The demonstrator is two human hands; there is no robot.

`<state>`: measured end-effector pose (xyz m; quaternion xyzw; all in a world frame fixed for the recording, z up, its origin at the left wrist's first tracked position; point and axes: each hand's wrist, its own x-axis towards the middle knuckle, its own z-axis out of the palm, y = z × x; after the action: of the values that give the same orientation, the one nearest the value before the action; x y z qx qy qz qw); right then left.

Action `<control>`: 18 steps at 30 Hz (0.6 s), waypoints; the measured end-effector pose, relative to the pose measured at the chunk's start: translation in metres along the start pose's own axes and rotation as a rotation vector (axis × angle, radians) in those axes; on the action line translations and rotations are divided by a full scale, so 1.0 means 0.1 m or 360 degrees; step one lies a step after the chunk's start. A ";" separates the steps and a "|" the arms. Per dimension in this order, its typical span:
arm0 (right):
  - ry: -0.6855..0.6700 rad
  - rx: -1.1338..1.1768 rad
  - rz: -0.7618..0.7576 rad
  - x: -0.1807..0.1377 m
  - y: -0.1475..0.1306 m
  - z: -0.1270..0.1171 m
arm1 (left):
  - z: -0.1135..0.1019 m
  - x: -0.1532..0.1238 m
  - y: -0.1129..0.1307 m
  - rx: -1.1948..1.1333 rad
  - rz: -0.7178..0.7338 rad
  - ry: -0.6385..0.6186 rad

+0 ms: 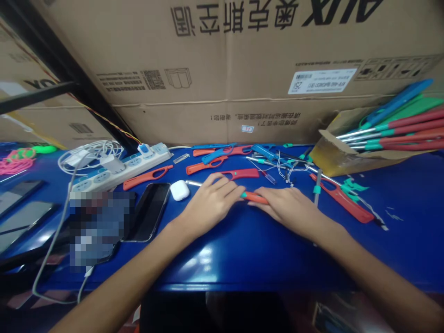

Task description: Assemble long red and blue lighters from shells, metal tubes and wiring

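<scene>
Between my two hands lies an orange stick lighter [255, 198] with a green trigger part, held level just above the blue table. My left hand [213, 199] is wrapped round its front portion, and a metal tube [193, 183] pokes out on the far side of that hand. My right hand [289, 208] grips the handle end, its fingers closed. Just behind the hands lies a red lighter casing [243, 174]. Right of my right hand are a metal tube with a green piece [317, 187] and a red lighter [347, 199]. My fingers hide much of the held lighter.
A cardboard box [367, 159] of assembled lighters stands at the right. Loose orange casings [147, 177], blue casings [218, 155] and wired parts [286, 167] lie along the back. Leftward are a white earbud case [180, 190], a phone [148, 212] and a power strip [121, 167]. Large cartons [208, 92] wall the back.
</scene>
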<state>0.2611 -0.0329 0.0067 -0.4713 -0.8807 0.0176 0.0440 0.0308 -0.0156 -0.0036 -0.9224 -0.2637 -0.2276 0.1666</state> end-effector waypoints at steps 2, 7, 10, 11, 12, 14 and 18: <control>0.0100 0.0023 -0.0023 0.01 0.02 0.01 | -0.01 -0.01 -0.09 0.0002 -0.0043 0.0018; 0.0092 0.0057 0.0146 0.01 0.05 0.03 | -0.01 -0.05 -0.26 0.0038 -0.0237 0.0138; 0.0192 0.0465 0.0213 0.01 0.01 0.03 | -0.05 -0.06 -0.19 -0.0062 -0.0266 0.0478; 0.0208 0.0708 0.0216 0.00 -0.01 0.03 | -0.06 -0.07 -0.15 -0.0136 -0.0203 0.0653; 0.0191 0.0984 0.0213 0.00 -0.03 0.02 | -0.06 -0.07 -0.09 -0.0238 -0.0131 0.0822; 0.0083 0.1554 0.0180 -0.02 -0.07 0.00 | -0.05 -0.08 0.01 -0.0554 -0.0019 0.0783; -0.0202 0.2177 0.0022 -0.05 -0.13 -0.02 | 0.05 -0.06 0.14 -0.1310 -0.0541 0.0102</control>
<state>0.2535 -0.0445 0.0096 -0.3412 -0.6695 0.5975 0.2798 0.0357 -0.0271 -0.0129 -0.8480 -0.2936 -0.3661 -0.2462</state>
